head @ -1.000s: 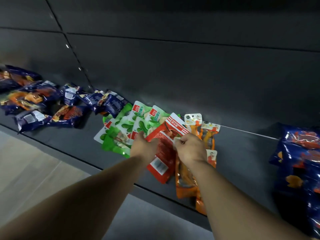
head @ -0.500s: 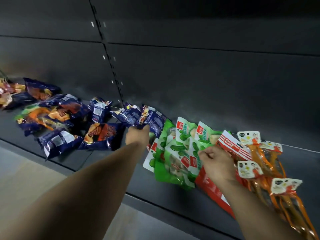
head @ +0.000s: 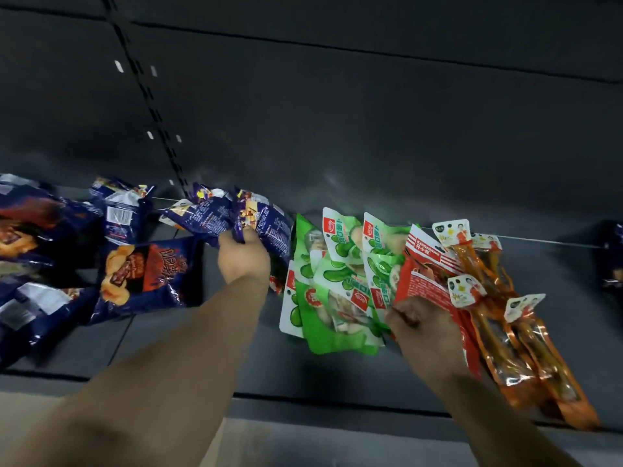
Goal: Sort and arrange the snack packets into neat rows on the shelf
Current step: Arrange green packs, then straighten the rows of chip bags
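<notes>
Snack packets lie in loose groups on a dark shelf (head: 209, 338). My left hand (head: 243, 256) grips the lower edge of a dark blue packet (head: 266, 225) at the back of the shelf, beside another blue packet (head: 199, 217). My right hand (head: 423, 323) is curled and pinches the near edge of the green packets (head: 340, 281), which overlap in a fan. A red and white packet (head: 428, 264) lies right of them, partly under my hand. Orange strip packets (head: 526, 335) with white hang tabs lie furthest right.
More dark blue packets, one with a red and orange print (head: 148, 274), are scattered on the left part of the shelf. A slotted upright (head: 148, 96) runs up the dark back panel. The shelf's front lip (head: 337, 404) runs along the bottom, with pale floor below.
The view has shifted left and closer. My left hand went from the green and red packets to the blue packets and took hold of one. My right hand moved from the red packet to the green ones.
</notes>
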Tool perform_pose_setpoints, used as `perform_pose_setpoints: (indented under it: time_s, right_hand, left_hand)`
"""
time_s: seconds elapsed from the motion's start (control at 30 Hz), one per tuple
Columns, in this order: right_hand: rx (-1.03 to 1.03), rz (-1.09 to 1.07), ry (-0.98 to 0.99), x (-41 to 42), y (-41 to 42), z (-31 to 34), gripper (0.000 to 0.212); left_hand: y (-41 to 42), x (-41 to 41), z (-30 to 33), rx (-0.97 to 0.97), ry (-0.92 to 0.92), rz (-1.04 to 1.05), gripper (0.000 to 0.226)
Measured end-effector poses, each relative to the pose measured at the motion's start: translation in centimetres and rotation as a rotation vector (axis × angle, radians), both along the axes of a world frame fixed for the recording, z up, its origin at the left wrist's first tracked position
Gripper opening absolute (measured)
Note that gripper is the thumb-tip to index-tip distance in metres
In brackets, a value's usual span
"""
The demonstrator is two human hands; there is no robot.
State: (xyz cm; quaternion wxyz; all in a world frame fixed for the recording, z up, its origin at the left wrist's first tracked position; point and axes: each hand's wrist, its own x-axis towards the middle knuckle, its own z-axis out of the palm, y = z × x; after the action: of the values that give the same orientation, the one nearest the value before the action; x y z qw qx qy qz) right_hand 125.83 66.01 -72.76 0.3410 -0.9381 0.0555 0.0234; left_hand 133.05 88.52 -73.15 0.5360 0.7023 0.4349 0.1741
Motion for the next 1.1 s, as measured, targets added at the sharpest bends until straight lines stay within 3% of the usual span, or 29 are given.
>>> perform_pose_setpoints:
  time_s: [0.07, 0.13, 0.27, 0.37, 0.43, 0.5, 0.53, 0.63, 0.83, 1.0, 1.1]
  right_hand:
    - [-0.028, 0.004, 0.02, -0.2, 1.3, 0.9, 0.011]
    - [-0.018, -0.024, 0.058, 0.1, 3.1, 1.7, 0.037]
    - [0.022, 0.011, -0.048, -0.1, 7.0, 4.8, 0.086]
    - [-0.006, 0.159, -0.05, 1.2, 8.2, 4.9, 0.087]
    - [-0.011, 0.111, -0.17, 5.1, 4.9, -1.1, 0.082]
    - [-0.028, 0.125, -0.242, 5.5, 4.2, -1.6, 0.092]
    - [0.004, 0.22, -0.193, 3.9, 5.2, 0.8, 0.089]
    - [-0.072, -0.048, -0.287, -0.2, 8.3, 7.8, 0.079]
    - [-0.04, -0.043, -0.216, 0.6, 6.7, 7.0, 0.036]
    - [0.259, -0.109, -0.069, 0.4, 3.5, 6.3, 0.016]
    - [0.406, -0.115, 0.029, 0.2, 0.9, 6.7, 0.015]
  left_hand:
    - [-0.8, -0.5, 0.3, -0.05, -0.106, 0.053, 0.025]
    - [-1.7, -0.9, 1.6, -0.08, -0.211, 0.07, 0.01]
    - [-3.6, -2.6, 5.1, -0.092, -0.428, -0.025, 0.033]
    - [-4.8, -4.8, 8.0, -0.088, -0.438, -0.18, 0.035]
    - [-5.7, -6.7, 10.5, -0.185, -0.422, -0.38, 0.01]
    - [-6.3, -7.6, 11.3, -0.256, -0.37, -0.466, 0.016]
    - [-6.5, -7.1, 10.5, -0.207, -0.372, -0.446, 0.01]
    - [-6.4, -5.8, 9.6, -0.165, -0.305, -0.374, 0.035]
    - [-7.4, -6.2, 9.4, -0.143, -0.321, -0.506, 0.032]
    - [-7.8, -5.7, 8.0, -0.204, -0.395, -0.368, 0.03]
    - [-7.6, -4.9, 6.1, -0.193, -0.329, -0.309, 0.029]
